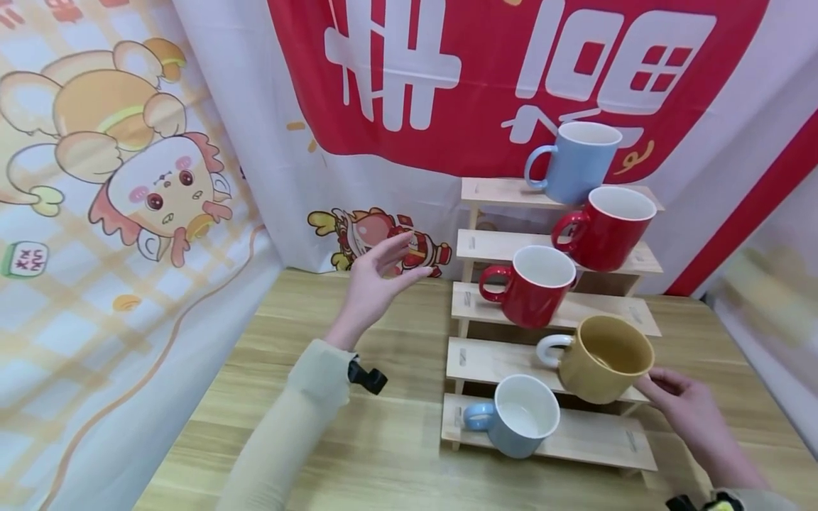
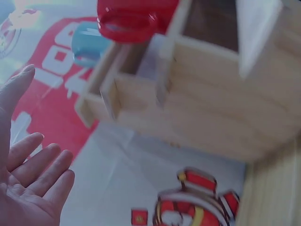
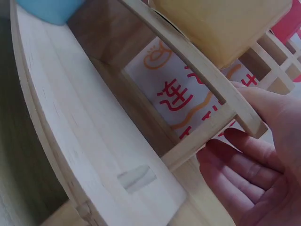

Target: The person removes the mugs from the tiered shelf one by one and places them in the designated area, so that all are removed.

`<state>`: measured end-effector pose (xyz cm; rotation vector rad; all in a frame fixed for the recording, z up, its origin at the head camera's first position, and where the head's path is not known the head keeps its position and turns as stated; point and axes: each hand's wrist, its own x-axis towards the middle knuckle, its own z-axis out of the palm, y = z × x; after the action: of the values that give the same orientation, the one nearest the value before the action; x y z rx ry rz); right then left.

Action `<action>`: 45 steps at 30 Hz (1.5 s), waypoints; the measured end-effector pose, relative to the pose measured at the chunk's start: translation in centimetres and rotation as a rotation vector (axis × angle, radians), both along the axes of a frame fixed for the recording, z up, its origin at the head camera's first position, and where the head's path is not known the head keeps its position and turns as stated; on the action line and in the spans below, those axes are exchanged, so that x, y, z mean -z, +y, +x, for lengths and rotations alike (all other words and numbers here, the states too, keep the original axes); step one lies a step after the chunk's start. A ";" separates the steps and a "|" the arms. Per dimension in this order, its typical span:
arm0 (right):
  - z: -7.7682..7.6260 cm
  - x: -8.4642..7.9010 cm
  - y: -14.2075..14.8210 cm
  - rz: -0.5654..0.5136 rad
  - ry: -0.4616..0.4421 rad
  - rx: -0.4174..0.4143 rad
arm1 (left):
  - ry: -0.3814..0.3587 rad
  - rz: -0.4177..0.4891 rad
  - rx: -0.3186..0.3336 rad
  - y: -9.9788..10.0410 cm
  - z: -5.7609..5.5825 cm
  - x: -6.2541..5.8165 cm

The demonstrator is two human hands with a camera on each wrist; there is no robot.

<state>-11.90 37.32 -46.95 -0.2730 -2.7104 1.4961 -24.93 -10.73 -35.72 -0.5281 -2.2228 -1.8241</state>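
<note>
Head view: one yellow-brown round mug with a glazed look point(image 1: 603, 369) stands on the right part of the second board from the near side of a five-step pale wooden stand point(image 1: 492, 358). The right hand point(image 1: 693, 419) is at the stand's right end, just beside this mug; thumb and loosely bent fingers are parted about a board end, and no grip shows. Contact cannot be confirmed. The left hand point(image 1: 380, 277) is raised left of the stand, fingers extended, holding nothing.

Handling: the mug is judged ceramic, therefore stiff, fairly heavy, slippery and breakable. Take hold at its white handle, on the left, or around the body. The stand is judged rigid and light; grasp it by the board ends and keep it level, since tilting could slide the mugs.

Count: mugs, five, one per board. Yellow-brown, one. Glossy red, two: far red mug point(image 1: 610, 238), near red mug point(image 1: 533, 298). Light blue, two: far blue mug point(image 1: 578, 167), near blue mug point(image 1: 511, 429). Boards, five.
</note>
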 end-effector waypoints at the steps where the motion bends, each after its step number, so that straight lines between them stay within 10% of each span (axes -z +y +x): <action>1: 0.0 0.0 0.0 -0.015 -0.001 0.005 | 0.007 0.010 0.014 0.5 -0.2 -0.4; 20: 0.0 0.0 -0.5 -0.040 0.024 0.043 | 0.091 0.041 0.208 10.1 -4.7 -8.9; 28: 0.0 0.3 -0.4 -0.030 0.049 0.035 | -0.044 0.013 0.174 12.9 -6.9 -12.1; 45: -0.1 0.3 -0.3 -0.013 0.062 0.025 | -0.191 0.019 0.165 16.6 -9.5 -10.4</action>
<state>-12.01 37.03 -47.29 -0.2558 -2.6400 1.4905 -34.39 5.83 -25.27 -0.5713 -2.3429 -2.0555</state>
